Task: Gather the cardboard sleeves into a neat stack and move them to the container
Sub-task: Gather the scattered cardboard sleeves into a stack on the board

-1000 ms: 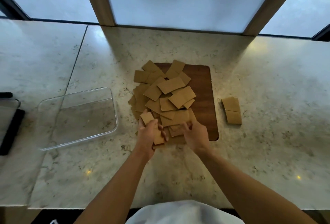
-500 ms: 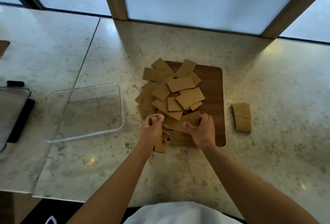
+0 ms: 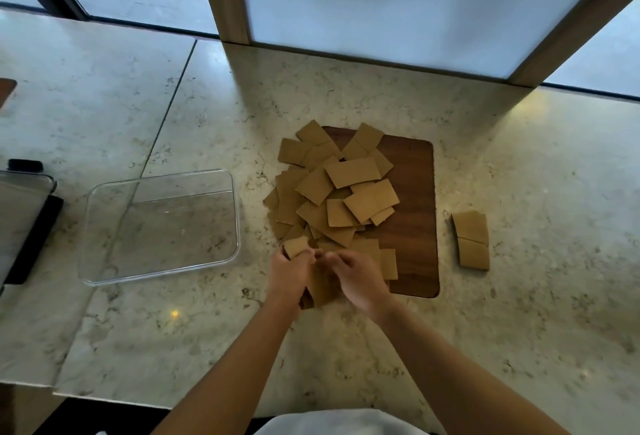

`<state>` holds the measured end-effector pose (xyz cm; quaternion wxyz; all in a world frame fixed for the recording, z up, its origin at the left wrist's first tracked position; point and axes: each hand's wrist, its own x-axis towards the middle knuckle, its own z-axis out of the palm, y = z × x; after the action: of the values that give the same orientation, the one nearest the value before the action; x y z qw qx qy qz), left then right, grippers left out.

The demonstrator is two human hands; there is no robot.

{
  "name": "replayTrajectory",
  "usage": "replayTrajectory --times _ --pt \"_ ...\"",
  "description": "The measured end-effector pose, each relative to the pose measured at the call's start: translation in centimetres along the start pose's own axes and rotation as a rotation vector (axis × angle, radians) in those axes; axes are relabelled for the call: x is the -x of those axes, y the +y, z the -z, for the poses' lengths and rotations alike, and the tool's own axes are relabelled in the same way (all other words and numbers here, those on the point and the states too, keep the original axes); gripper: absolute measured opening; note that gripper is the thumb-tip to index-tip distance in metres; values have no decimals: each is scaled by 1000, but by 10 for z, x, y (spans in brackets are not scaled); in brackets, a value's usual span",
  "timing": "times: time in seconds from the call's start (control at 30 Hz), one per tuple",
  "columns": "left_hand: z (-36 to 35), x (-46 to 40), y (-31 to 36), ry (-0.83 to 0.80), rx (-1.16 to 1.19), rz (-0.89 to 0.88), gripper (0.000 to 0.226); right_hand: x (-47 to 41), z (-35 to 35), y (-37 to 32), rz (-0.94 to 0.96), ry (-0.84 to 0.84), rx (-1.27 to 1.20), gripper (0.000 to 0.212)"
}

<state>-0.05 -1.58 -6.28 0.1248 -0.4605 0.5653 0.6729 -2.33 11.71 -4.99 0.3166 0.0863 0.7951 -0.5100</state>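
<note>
Since the earlier frame both hands have closed toward each other at the near edge of the pile, and the right hand has left the loose sleeves it was pressing on.

Fingers: those of the left hand are curled round a small bundle of sleeves, one tan end showing above the knuckles and more showing below, between the two wrists. Those of the right hand are bent in against the same bundle from the other side (whether they pinch it or only steady it cannot be told).

Outward: the main pile of cardboard sleeves lies scattered and overlapping, partly on the wooden board, partly spilling off its left edge onto the counter. Two further sleeves lie apart to the right of the board. The clear container stands to the left of the pile, nothing visible inside it.

Assessment: gathering has barely begun; most sleeves are ungathered.

Risks: the bundle appears loosely aligned, so a slack hold could let it fan out or drop pieces. Dragging the hands through the pile could push more sleeves off the board. The two outlying sleeves could be overlooked.
</note>
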Motion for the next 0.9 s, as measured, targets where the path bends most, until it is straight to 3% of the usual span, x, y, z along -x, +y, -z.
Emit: replayTrajectory --times 0.1,0.13,0.27,0.37,0.43,0.53,0.63,0.7,0.9 --pt "15 0 2 -49 146 36 14 -22 3 -15 195 358 275 15" --pt "19 -2 3 -39 167 27 18 -31 6 -20 226 410 362 23" --pt "28 -8 11 -232 364 0 45 -70 32 -42 218 423 751 63" --pt "27 -9 21 -324 412 49 46 -89 58 -47 195 235 933 84" --pt "24 -11 27 -323 395 67 43 -94 70 -44 227 129 1056 87" --pt "16 -15 32 -280 366 15 27 -96 86 -36 282 204 1122 73" --pt "6 -19 35 -256 335 -49 8 -90 101 -32 234 217 933 41" --pt "-1 -19 36 -247 291 -96 10 -81 108 -32 217 172 742 16" --pt "-12 -7 41 -298 123 -175 39 -47 81 -42 -56 -143 -224 31"
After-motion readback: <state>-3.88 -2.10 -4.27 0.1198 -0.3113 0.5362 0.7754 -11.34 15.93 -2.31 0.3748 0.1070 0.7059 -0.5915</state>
